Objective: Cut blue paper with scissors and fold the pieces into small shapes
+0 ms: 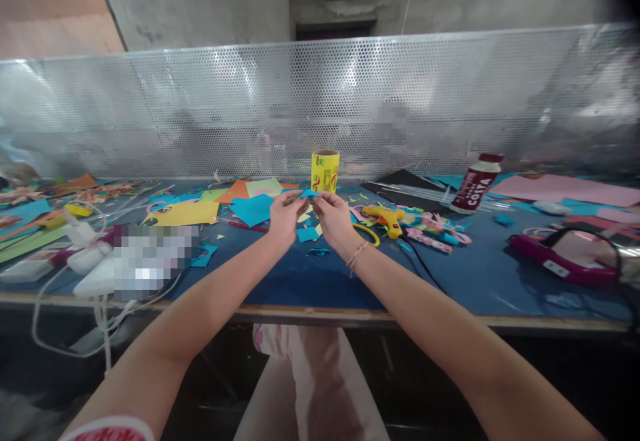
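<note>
Blue paper (pixel 309 193) here at mid-frame, right between the two hands, left grip (pixel 285 217) closed in a pinch on its left side, right grip (pixel 336 221) pinching the right, above the bench (pixel 320 289)

Left hand (pixel 285 218) beside right hand (pixel 335 220), both curled

The little blue piece (pixel 309 194) in the fingers (pixel 329 200) looks like dull, thin paper. The yellow sheet (pixel 190 213) and the big pink sheet (pixel 560 189) look like dull paper too. The glue gun (pixel 387 218) looks like hard, smooth plastic. The yellow roll (pixel 325 173) has a shiny skin, and the red bottle (pixel 473 186) is smooth and a bit shiny. The bench (pixel 295 288) has a smooth blue top and a wood edge (pixel 320 312). The screen (pixel 210 94) is shiny metal full of tiny holes. The wall (pixel 200 1) looks like rough, dull concrete.
</note>
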Tool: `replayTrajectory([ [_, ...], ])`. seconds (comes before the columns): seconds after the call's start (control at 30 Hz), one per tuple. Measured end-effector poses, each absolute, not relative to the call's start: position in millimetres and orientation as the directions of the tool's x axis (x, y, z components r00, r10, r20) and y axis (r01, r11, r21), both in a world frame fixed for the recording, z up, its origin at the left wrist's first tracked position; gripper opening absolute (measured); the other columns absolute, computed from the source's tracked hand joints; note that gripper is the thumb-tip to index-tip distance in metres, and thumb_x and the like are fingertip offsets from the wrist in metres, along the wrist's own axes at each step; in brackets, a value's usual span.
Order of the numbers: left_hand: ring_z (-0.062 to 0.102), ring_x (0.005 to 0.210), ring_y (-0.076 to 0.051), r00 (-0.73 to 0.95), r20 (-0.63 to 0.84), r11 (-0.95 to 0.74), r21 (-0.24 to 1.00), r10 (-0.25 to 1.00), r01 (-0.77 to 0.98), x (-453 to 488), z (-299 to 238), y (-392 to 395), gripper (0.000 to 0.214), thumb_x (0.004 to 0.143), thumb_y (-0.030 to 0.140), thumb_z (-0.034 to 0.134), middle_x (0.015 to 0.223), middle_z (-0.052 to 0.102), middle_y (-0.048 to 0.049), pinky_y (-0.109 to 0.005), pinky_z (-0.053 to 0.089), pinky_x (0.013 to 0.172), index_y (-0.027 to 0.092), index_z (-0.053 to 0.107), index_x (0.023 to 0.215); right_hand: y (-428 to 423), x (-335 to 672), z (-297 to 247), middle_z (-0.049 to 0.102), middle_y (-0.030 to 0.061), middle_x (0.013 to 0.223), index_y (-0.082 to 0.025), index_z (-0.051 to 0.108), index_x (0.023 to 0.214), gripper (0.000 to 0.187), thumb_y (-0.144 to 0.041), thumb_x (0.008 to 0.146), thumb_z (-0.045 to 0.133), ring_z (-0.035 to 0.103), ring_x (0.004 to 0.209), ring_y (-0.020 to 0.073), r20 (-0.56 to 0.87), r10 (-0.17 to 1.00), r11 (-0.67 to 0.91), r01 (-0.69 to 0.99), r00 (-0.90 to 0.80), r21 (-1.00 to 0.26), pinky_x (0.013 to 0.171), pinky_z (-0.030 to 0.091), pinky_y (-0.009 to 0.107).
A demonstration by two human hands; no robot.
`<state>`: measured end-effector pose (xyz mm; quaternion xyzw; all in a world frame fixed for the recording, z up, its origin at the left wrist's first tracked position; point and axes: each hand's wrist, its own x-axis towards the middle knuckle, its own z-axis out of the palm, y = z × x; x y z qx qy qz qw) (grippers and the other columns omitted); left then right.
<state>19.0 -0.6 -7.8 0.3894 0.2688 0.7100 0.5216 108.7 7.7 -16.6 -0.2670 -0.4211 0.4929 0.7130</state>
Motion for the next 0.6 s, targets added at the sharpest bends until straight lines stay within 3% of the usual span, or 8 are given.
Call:
replayTrajectory([
  [0.27, 0.062, 0.073, -0.015, -0.157, 0.4, -0.428, 0.808, 0.903, -0.406, 22.3, -8.8, -5.5, 0.018, 0.057, 0.024, 0.07, 0.071, 0.066, -0.0038, -0.035, 0.047, 0.082, 0.013, 0.066, 0.071, 2.6, 107.0, -13.2, 0.056, -0.0036, 0.062, -0.018, 0.058, 0.064, 0.014, -0.023, 0.055, 0.068, 0.052, 0.06, 0.008, 0.35, 0.914, 0.404, -0.519, 0.203, -0.754, 0.067, 0.043, 0.025],
  [0.6, 0.06, 0.067, -0.012, -0.178, 0.355, -0.397, 0.792, 0.918, -0.463, 23.8, -9.9, -1.5, 0.012, 0.058, 0.019, 0.068, 0.068, 0.065, -0.0025, -0.033, 0.047, 0.08, 0.013, 0.066, 0.068, 0.2, 106.9, -10.3, 0.058, -0.0015, 0.06, -0.018, 0.06, 0.059, 0.011, -0.023, 0.054, 0.069, 0.054, 0.061, 0.01, 0.344, 0.919, 0.391, -0.567, 0.194, -0.725, 0.069, 0.046, 0.027],
])
